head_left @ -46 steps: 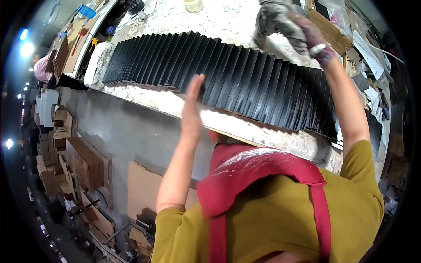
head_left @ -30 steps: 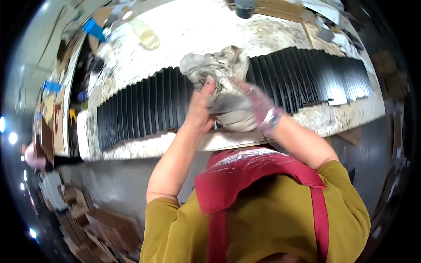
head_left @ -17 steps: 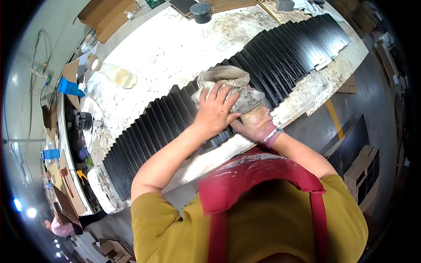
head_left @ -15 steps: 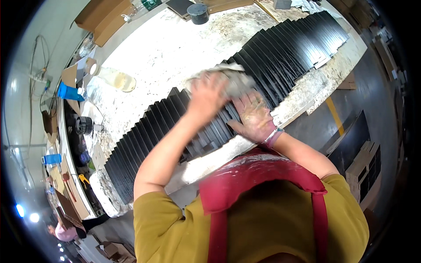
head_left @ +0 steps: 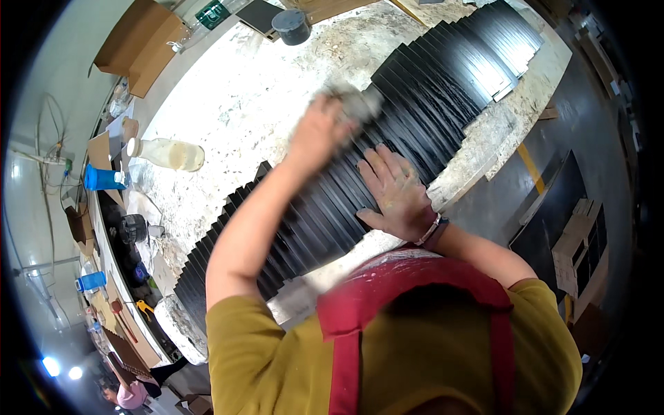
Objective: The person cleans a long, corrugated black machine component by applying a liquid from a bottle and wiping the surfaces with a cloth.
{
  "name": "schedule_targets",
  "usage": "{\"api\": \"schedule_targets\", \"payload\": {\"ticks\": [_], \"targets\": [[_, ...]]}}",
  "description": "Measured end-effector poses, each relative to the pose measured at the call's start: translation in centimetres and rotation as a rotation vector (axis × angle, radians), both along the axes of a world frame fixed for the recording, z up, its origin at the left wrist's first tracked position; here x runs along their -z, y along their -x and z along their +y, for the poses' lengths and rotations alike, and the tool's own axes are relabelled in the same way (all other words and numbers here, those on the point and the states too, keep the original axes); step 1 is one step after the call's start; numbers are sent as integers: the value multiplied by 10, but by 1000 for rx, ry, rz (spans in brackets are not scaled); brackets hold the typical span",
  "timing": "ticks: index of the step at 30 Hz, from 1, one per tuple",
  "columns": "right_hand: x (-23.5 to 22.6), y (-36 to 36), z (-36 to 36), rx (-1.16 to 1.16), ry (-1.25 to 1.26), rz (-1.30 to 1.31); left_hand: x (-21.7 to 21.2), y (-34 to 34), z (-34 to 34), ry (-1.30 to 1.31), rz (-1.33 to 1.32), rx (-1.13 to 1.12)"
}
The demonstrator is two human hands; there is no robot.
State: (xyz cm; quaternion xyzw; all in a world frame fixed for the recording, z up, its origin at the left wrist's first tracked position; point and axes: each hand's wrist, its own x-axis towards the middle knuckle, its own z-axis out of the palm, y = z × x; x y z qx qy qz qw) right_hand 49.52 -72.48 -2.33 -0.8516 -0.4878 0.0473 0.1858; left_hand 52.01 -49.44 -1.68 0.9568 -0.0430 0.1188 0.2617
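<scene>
A long row of black strips (head_left: 425, 104), laid side by side, runs diagonally across the white, stained worktable from near left to far right. My left hand (head_left: 319, 135) grips a greyish-white rag (head_left: 358, 105) at the far edge of the row; both are smeared by motion. Closer to me, my right hand (head_left: 398, 194) lies flat on the strips with its fingers stretched out and holds nothing. Part of the row on the left is hidden behind my left forearm.
A bottle of pale liquid (head_left: 166, 153) lies on the table's left side. A dark round tub (head_left: 291, 26) and an open cardboard box (head_left: 142, 45) are at the far side. Off to the left stands a blue container (head_left: 104, 178); another person (head_left: 133, 393) is at lower left.
My left hand has moved the rag away from me, toward the strips' far edge. My right hand stays flat in nearly the same place. The whole view has shifted slightly.
</scene>
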Motion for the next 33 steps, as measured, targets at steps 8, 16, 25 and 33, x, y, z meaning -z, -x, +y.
{"api": "schedule_targets", "payload": {"ticks": [8,16,25,33], "targets": [[-17,-20,-16,150,327,64,-27,1,-55,-207,-174,336],[-8,-15,-18,141,127,-58,-11,-70,21,-118,36,-104],[-16,-16,-22,105,54,-31,-3,-74,-20,-70,-102,-25],[-37,-92,-39,298,-852,1235,-44,-31,-35,1027,222,210]]}}
